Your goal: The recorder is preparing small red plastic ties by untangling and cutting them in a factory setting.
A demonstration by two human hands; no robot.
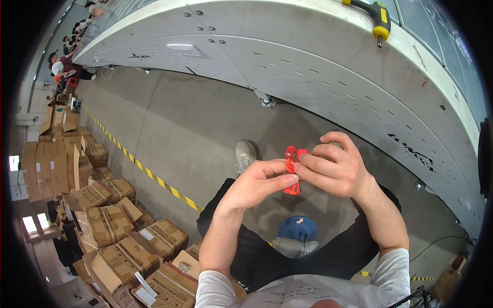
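At the lower edge of the frame, nearest to the camera, there is the person's white shirt (pixel 303 292), and just above it the black trousers (pixel 287 256) of the person. Between the knees a blue round stool (pixel 298 228) stands on the grey concrete floor (pixel 195 128).

From the lower edge both bare forearms go up to the middle of the frame, where the two hands meet. The left hand (pixel 259 182) is closed, its thumb and fingertips pinching a small red plastic clip (pixel 292 169). The right hand (pixel 336 167) is also closed on the same clip from the other side, the fingers curled over its upper part. The clip is in the centre of the picture, held in the air between both hands, and they partly hide it, so its exact shape I cannot tell.

Just left of the clip, a grey sneaker (pixel 245 155) rests on the floor.

In the upper right, a light grey metal cabinet (pixel 328 77) with small slots curves across the frame; on its top lies a screwdriver with yellow and black handle (pixel 375 18).

In the lower left, many brown cardboard boxes (pixel 113 226) are piled, and a yellow and black floor stripe (pixel 149 174) runs beside them. In the far upper left corner, people sit, very small.
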